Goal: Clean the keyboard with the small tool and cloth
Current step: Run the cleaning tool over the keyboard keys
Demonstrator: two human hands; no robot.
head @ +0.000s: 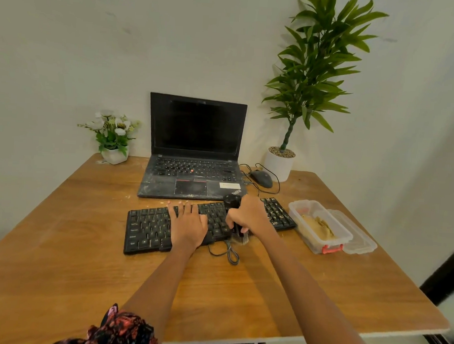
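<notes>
Black plastic all round: our right hand [247, 216] wraps its curled fingers about the small tool [235, 215], a stubby dark brush held nearly upright, its rounded cap above the fist and its bristles below, at the near edge of the keyboard [149, 227]. Just left of that grip, our left hand [188, 223] lies flat with straight fingers on the keys, pressing the board down. We judge the board light and rigid, likely to skate on the wooden table [79, 269] unless pinned so; the tool looks light and stiff, best held at mid-body as now, with soft bristles that give. Keycaps may pop under hard levering. Right of the grip stands a clear container [321, 228] with something tan and crumpled inside, perhaps the cloth, though we cannot tell. The bristle tips blur, so contact with the keys is unclear; both hands hide the middle keys, and the loop of cable [228, 252] near the grip could snag.
</notes>
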